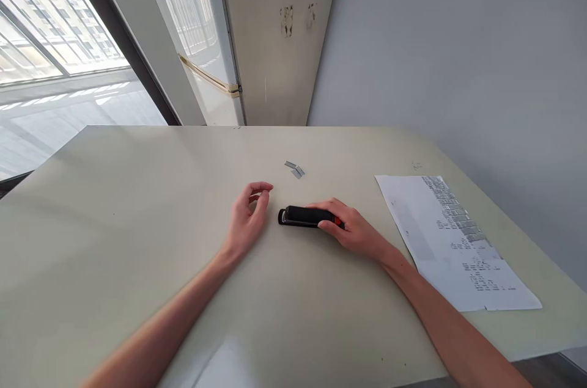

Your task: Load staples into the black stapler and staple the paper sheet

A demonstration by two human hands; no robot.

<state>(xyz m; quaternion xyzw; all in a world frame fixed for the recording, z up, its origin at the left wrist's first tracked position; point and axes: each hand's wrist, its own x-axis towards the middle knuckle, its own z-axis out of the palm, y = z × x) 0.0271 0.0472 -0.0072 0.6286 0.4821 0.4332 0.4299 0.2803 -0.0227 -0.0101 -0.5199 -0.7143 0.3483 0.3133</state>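
Hands apart, our right hand (352, 226) gripped the stapler (303, 215), our left hand (245, 220) curling empty; a careless reach could have scattered the staple strips (298, 172).

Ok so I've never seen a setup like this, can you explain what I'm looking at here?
Sure. There's no machine here: these are a person's bare hands, seen in a single picture from a camera worn on that person's head, looking forward and down. The right hand grips one end of a black stapler on the pale table. The left hand holds nothing; its fingers curl loosely near the stapler's other end. Just beyond lie small grey strips, probably staples. Over to the right is printed paper, partly behind the right forearm.
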